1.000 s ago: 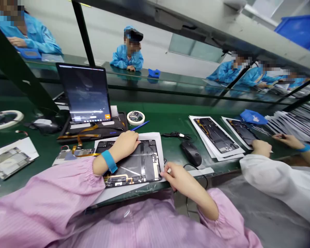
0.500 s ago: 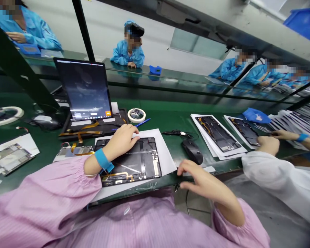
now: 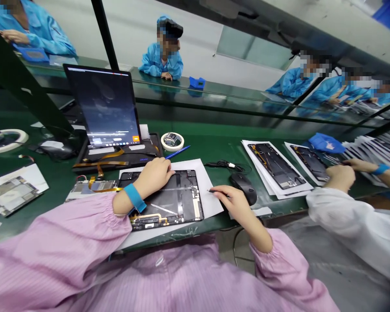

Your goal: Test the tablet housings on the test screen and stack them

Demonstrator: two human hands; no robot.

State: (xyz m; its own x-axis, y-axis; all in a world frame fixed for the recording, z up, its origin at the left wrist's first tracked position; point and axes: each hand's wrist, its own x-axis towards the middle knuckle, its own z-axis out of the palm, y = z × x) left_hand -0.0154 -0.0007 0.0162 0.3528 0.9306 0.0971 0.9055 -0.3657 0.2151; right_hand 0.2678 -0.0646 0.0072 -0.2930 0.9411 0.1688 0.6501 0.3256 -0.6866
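An opened tablet housing (image 3: 190, 197), black inside with ribbon cables and a small board at its right end, lies on white paper (image 3: 209, 203) before me. My left hand (image 3: 154, 177) rests over its far left part, fingers bent together at the far edge and thumb towards the inside. The fingertips are partly hidden. My right hand (image 3: 235, 201) is just right of the housing, over the paper. Thumb and forefinger pinch a thin dark tool (image 3: 212, 190) with a light tip, pointing left at the housing; its exact kind is unclear.
A lit tablet screen (image 3: 105, 108) stands at back left, with a tape roll (image 3: 172, 141) and blue pen (image 3: 178, 152) nearby. A black mouse (image 3: 243, 188) and cable (image 3: 225, 164) lie right. Further right, a co-worker's hands (image 3: 341, 177) work beside another housing (image 3: 307, 164).
My right hand has moved up and left from the table's front edge to the paper, its fingers closing into a pinch with the tool raised. My left hand has stayed on the housing.
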